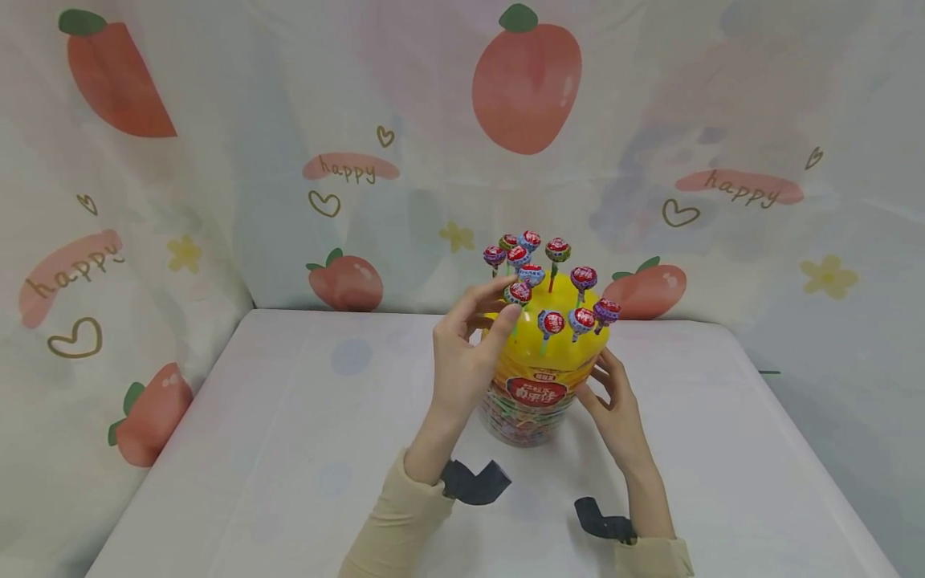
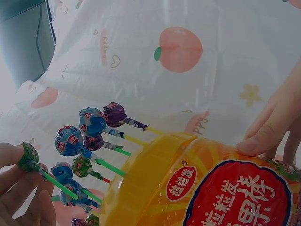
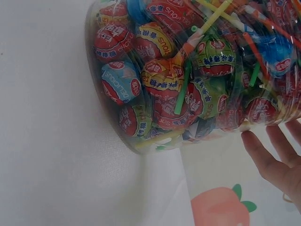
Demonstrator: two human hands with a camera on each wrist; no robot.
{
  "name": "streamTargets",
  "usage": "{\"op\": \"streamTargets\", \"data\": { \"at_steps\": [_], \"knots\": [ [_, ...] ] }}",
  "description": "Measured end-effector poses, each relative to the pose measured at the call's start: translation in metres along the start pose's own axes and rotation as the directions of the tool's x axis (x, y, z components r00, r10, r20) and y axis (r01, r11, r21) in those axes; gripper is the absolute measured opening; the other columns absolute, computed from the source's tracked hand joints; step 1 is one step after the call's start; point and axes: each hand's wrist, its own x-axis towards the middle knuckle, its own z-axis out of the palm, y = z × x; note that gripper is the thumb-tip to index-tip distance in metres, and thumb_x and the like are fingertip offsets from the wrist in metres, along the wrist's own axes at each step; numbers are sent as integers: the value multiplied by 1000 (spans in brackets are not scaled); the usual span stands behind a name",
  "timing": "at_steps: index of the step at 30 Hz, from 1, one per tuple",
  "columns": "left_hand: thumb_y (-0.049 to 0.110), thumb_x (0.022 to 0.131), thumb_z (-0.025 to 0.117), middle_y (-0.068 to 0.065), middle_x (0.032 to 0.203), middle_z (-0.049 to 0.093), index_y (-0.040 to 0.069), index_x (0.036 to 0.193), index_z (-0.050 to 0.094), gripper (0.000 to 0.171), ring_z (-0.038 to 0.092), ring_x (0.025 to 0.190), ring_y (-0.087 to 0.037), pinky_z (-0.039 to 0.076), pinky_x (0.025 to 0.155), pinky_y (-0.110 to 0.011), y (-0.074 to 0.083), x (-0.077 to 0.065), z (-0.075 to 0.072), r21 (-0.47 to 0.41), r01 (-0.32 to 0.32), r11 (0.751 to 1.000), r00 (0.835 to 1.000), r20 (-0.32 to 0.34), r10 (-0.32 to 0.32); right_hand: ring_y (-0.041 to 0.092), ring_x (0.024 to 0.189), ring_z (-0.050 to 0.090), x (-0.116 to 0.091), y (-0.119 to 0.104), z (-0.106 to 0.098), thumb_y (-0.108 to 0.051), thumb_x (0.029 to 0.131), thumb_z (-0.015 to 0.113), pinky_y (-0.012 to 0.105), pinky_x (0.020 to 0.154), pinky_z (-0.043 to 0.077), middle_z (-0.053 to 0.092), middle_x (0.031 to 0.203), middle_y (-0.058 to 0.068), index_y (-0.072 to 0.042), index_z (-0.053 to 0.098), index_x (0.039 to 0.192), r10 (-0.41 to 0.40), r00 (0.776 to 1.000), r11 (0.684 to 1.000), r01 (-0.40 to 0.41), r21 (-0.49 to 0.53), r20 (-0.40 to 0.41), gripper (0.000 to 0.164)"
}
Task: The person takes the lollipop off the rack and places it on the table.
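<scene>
My left fingers (image 1: 478,294) pinch a green lollipop (image 2: 29,153) — right fingers (image 3: 265,154) spread against the jar (image 1: 531,419), just beside its red "果棒" label (image 2: 228,176).

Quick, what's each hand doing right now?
Left hand: closed, pinching a green-wrapped lollipop.
Right hand: closed, holding the candy jar by its side.

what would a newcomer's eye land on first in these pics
Probably the round yellow plastic lid, bristling with colourfully wrapped lollipops, above the white table. Beneath it, the clear plastic jar packed with more lollipops draws the eye, its label bearing a bold red oval. Next might be the left hand pinching a green-wrapped lollipop by the lid's left side, with the right hand at the jar's right.
</scene>
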Motion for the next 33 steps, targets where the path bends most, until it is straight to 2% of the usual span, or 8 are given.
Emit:
{"op": "streamTargets", "data": {
  "at_steps": [10, 17, 24, 28, 33],
  "knots": [
    [15, 92, 64, -13, 106, 69, 9, 120, 64, 29, 62, 87, -19, 50, 75, -24, -14, -10, -12, 4, 120, 993, 991, -52, -119, 40, 141, 28, 0, 0, 0, -18, 96, 57, 68, 107, 27, 27, 154, 16, -18, 18, 153, 8, 1000, 1000, -8, -1, 1, 69],
    [16, 91, 66, -10, 108, 68, 13, 118, 67, 27, 62, 90, -15, 50, 76, -27, -31, -21, -21, -10, 204, 979, 973, -107, -204, 40, 140, 28, 0, 1, 0, -16, 96, 56, 68, 107, 29, 27, 153, 16, -17, 18, 153, -1, 1000, 1000, 1, -6, -3, 68],
    [17, 90, 67, -10, 107, 68, 13, 115, 68, 26, 61, 89, -12, 50, 75, -22, -42, -31, -28, -22, 273, 962, 951, -147, -273, 38, 140, 29, 1, 1, 1, -16, 97, 56, 67, 107, 29, 28, 152, 16, -17, 18, 153, -5, 1000, 1000, 5, -1, -1, 68],
    [19, 89, 68, -10, 107, 68, 14, 115, 69, 26, 61, 87, -11, 50, 75, -21, -51, -35, -30, -31, 297, 954, 941, -162, -298, 37, 139, 30, 1, 1, 1, -16, 97, 56, 67, 107, 30, 28, 152, 15, -17, 19, 153, -5, 1000, 1000, 5, -4, -3, 68],
    [20, 89, 69, -10, 107, 69, 14, 116, 69, 28, 62, 85, -10, 50, 74, -21, -64, -36, -32, -15, 304, 953, 938, -168, -302, 37, 139, 30, 1, 1, 1, -16, 96, 56, 67, 107, 30, 29, 152, 15, -17, 18, 153, -10, 1000, 1000, 10, -15, -6, 68]
  ]
}}
